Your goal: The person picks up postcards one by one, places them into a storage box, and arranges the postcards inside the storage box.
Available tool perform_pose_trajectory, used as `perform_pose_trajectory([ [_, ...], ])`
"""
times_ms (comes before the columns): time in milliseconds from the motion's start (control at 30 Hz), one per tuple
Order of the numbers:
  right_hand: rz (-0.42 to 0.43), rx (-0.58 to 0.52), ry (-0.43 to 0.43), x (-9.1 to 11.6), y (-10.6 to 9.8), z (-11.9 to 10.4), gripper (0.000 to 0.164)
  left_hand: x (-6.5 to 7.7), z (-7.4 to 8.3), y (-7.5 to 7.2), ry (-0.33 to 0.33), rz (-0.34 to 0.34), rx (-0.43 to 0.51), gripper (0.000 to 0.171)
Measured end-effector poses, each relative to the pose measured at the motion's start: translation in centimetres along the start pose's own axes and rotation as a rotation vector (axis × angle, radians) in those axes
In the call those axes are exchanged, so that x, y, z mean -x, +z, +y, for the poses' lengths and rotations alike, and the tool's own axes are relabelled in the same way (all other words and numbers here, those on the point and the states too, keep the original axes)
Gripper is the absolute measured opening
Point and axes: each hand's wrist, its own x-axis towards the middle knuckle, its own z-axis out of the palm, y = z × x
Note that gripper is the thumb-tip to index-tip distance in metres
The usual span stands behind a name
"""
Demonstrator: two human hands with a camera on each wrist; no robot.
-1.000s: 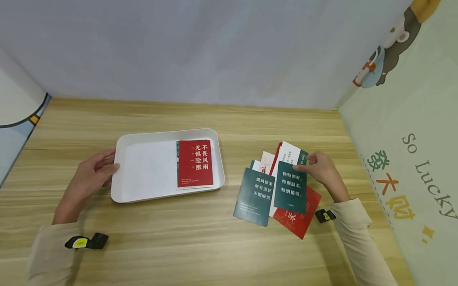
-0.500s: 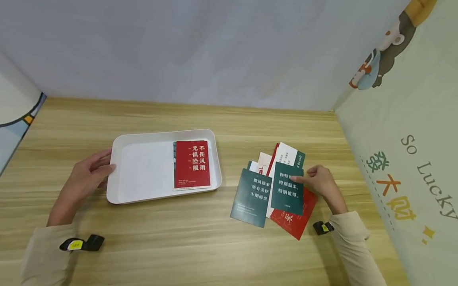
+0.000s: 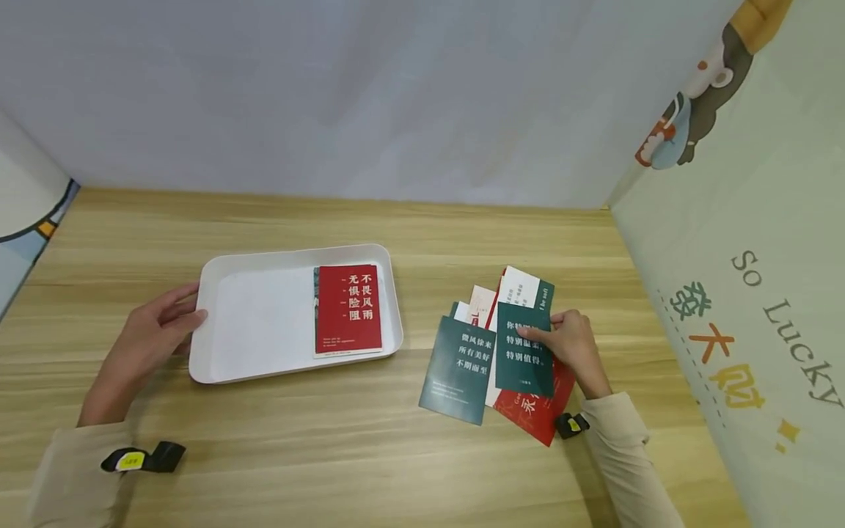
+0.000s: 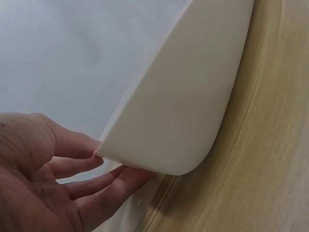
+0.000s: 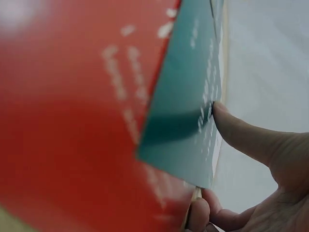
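1. Head, risk: right hand [image 3: 566, 345] pinches the dark green card [image 3: 524, 375] by its right side. It overlaps the red card [image 3: 533, 418] and the white-and-green card [image 3: 521, 287], so a lift could drag those along if the fingers have caught more than one sheet. Can't tell how many they've got.
2. Head, risk: left hand [image 3: 155, 323] grips the left end of the tray [image 3: 257, 315]. Red-topped stack [image 3: 350, 330] lies inside near the right end, nothing visible holding it; a jerk on the tray could slide or fan it. Its edges aren't flush as is.
3. Head, materials: tray is white, shallow, rounded rectangle, plastic by the look. Cards are flat, thin, printed rectangles. Second green card [image 3: 457, 370] sits at the pile's left, slightly skewed. Table [image 3: 297, 455] has pale wood grain.
4. Left wrist: thumb at the rim, fingers spread along the outer wall and its lower edge. Fingertip hold only, so the tray could pivot if pulled off-centre. Wall is smooth, matte, off-white, curving at the corner.
5. Right wrist: thumb presses near the green card's edge, fingers curled below. Shallow bite; thin stock could flex or slip. Red surface is glossy with a highlight, lettering too blurred to read.
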Motion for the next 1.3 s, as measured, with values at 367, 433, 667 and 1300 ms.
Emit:
perform_pose_trajectory([
  [367,-0.093,-0.049,0.079,-0.2,-2.3,0.2,0.059,-0.1,0.0,0.1,-0.011,0.007,-0.009,0.066],
  [433,-0.108,-0.087,0.081,-0.3,-2.8,0.4,0.056,-0.1,0.0,0.1,-0.013,0.009,-0.013,0.066],
  [667,-0.18,-0.186,0.047,-0.8,-4.2,1.4,0.043,0.0,0.2,0.1,-0.029,0.011,-0.031,0.065],
  [1300,-0.28,-0.571,0.027,-0.8,-5.6,3.0,0.027,-0.1,0.1,0.1,-0.035,0.016,-0.044,0.065],
])
